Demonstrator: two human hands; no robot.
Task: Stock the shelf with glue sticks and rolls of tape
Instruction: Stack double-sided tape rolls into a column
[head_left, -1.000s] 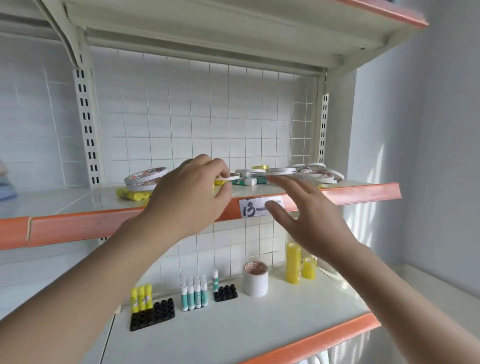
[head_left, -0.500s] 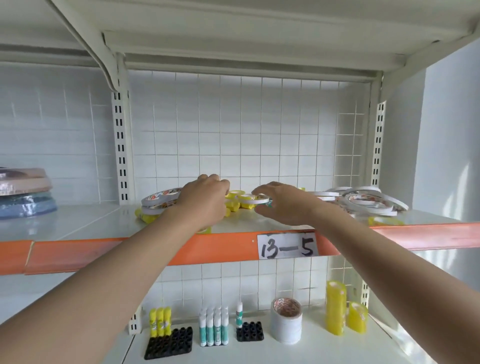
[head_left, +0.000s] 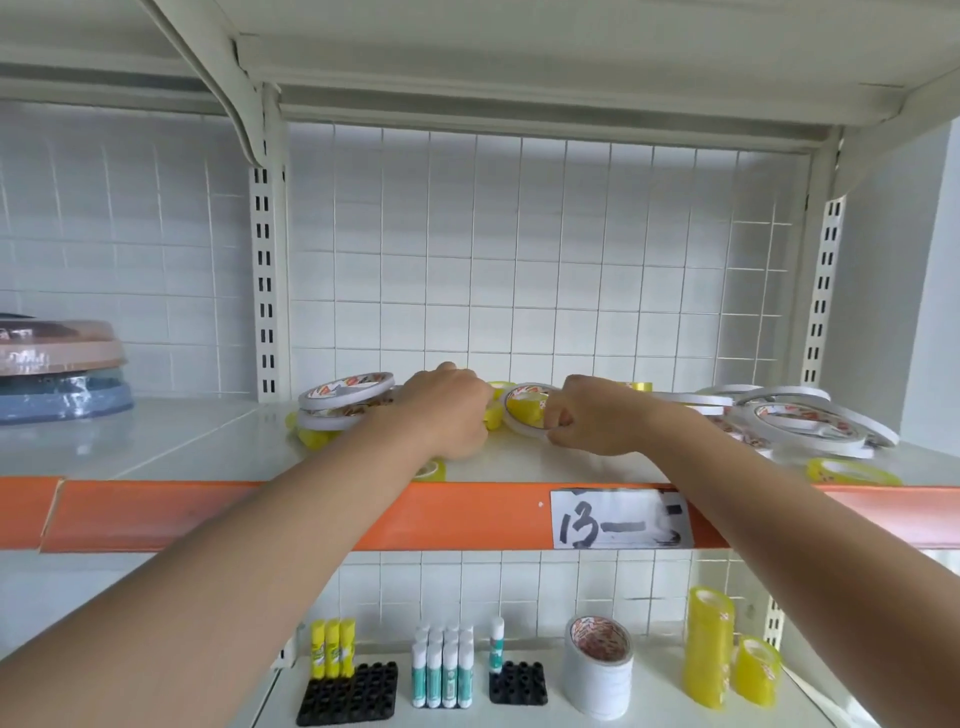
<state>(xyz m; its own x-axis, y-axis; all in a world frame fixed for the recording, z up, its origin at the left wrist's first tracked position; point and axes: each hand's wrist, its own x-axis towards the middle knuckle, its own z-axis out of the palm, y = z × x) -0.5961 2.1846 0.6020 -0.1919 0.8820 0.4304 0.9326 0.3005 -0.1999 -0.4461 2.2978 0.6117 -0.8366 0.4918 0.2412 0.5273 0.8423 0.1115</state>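
Both hands reach onto the upper shelf (head_left: 208, 452) with the orange front edge. The right hand (head_left: 597, 415) curls its fingers (head_left: 558, 420) round a thin white tape roll (head_left: 524, 408), tilted up on edge with yellow showing through its ring. The left hand (head_left: 447, 410) is knuckles-up just left of that roll, its fingers curled down out of sight; what they hold I cannot tell. Left of those fingers lies a stack of flat white rolls (head_left: 345, 400) on yellow ones. Right of the right hand lies a loose heap of thin white rolls (head_left: 789, 415). On the lower shelf stand yellow glue sticks (head_left: 332, 649) in a black holder.
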